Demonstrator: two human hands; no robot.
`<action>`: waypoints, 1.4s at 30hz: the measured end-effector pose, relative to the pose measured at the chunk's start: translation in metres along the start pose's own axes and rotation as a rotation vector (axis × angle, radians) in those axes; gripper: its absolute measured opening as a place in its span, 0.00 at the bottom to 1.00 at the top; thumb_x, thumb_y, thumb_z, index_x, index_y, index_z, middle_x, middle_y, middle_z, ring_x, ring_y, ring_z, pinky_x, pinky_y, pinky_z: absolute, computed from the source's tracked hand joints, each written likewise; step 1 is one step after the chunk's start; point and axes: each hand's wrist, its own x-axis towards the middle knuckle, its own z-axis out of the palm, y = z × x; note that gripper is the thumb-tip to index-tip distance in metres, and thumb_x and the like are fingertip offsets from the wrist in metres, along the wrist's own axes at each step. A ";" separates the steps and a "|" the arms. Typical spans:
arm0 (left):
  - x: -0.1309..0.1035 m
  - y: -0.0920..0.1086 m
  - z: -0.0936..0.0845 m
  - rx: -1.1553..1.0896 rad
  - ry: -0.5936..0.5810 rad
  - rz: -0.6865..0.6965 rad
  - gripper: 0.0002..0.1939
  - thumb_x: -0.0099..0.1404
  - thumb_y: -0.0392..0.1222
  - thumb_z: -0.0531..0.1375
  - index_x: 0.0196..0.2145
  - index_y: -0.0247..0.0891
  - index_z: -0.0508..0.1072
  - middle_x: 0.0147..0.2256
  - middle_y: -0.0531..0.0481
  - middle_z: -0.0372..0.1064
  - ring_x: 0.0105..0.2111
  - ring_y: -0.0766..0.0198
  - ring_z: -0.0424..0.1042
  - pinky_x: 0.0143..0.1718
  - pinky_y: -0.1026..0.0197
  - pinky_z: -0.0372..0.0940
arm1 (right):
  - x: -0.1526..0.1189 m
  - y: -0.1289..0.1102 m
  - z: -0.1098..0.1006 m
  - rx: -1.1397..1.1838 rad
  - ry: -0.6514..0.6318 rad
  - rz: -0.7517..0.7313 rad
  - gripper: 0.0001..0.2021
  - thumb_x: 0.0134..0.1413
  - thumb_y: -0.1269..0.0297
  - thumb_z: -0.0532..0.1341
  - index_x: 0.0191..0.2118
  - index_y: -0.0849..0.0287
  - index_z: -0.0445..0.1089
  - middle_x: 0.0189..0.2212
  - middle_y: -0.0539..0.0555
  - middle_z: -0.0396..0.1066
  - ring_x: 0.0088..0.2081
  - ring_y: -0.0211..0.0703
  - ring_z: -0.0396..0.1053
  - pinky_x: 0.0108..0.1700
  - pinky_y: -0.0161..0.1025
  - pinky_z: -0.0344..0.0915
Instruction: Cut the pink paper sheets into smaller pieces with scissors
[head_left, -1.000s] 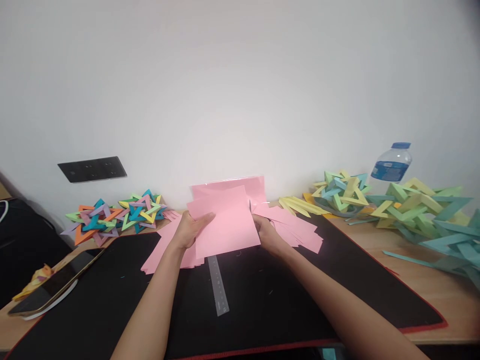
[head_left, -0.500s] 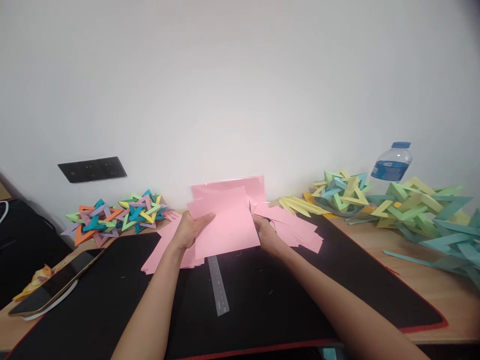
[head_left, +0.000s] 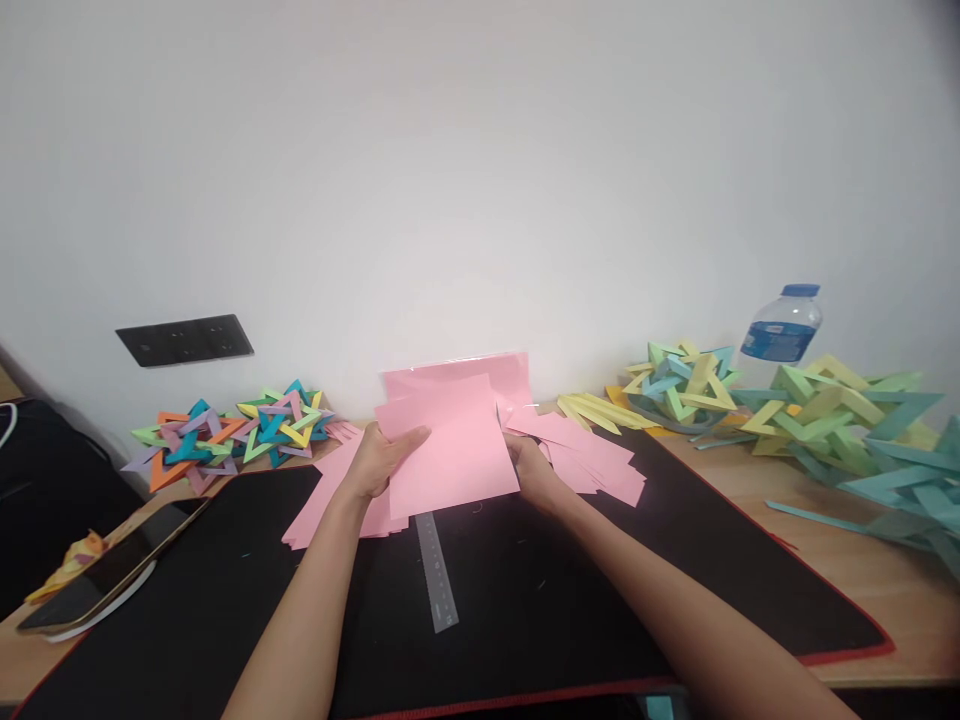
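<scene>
A sheet of pink paper (head_left: 454, 455) is held up over the desk, tilted towards me. My left hand (head_left: 381, 458) grips its left edge, thumb on the front and fingers behind. At the right edge my right hand (head_left: 534, 468) is closed on scissors, mostly hidden; a dark bit of handle and a thin blade by the paper's edge show. Beneath and left of the sheet lies a fanned stack of pink paper (head_left: 330, 495). Cut pink pieces (head_left: 592, 455) spread out to the right. A clear ruler (head_left: 437, 575) lies on the black mat (head_left: 525, 620).
Folded paper star models stand at left (head_left: 191, 445) and right (head_left: 817, 410). Yellow strips (head_left: 600, 410) and a pink packet (head_left: 457, 375) lie by the wall. A phone (head_left: 112, 565) rests on the left, a water bottle (head_left: 784, 325) at the back right.
Little differs. The held sheet has shifted very slightly left, and the thin blade at its right edge looks darker. Both hands keep the same grip.
</scene>
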 end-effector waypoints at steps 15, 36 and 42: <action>-0.001 0.002 0.001 0.013 0.018 -0.013 0.21 0.49 0.45 0.68 0.40 0.33 0.74 0.37 0.42 0.76 0.35 0.52 0.74 0.33 0.54 0.70 | 0.001 0.003 0.001 0.022 0.023 0.036 0.12 0.34 0.62 0.64 0.30 0.61 0.70 0.19 0.48 0.67 0.23 0.41 0.66 0.20 0.33 0.58; 0.005 -0.007 -0.006 -0.058 0.167 -0.046 0.24 0.45 0.45 0.70 0.39 0.31 0.74 0.41 0.38 0.75 0.37 0.51 0.75 0.38 0.51 0.70 | 0.003 -0.004 -0.005 0.073 0.398 0.030 0.16 0.42 0.51 0.63 0.23 0.60 0.62 0.16 0.46 0.58 0.20 0.33 0.55 0.22 0.33 0.52; 0.007 -0.016 0.000 0.056 0.092 -0.039 0.22 0.48 0.48 0.68 0.39 0.32 0.74 0.40 0.39 0.75 0.38 0.50 0.74 0.37 0.54 0.69 | 0.005 0.000 -0.010 0.064 0.397 0.139 0.20 0.33 0.55 0.68 0.32 0.62 0.67 0.21 0.47 0.60 0.23 0.33 0.57 0.24 0.32 0.53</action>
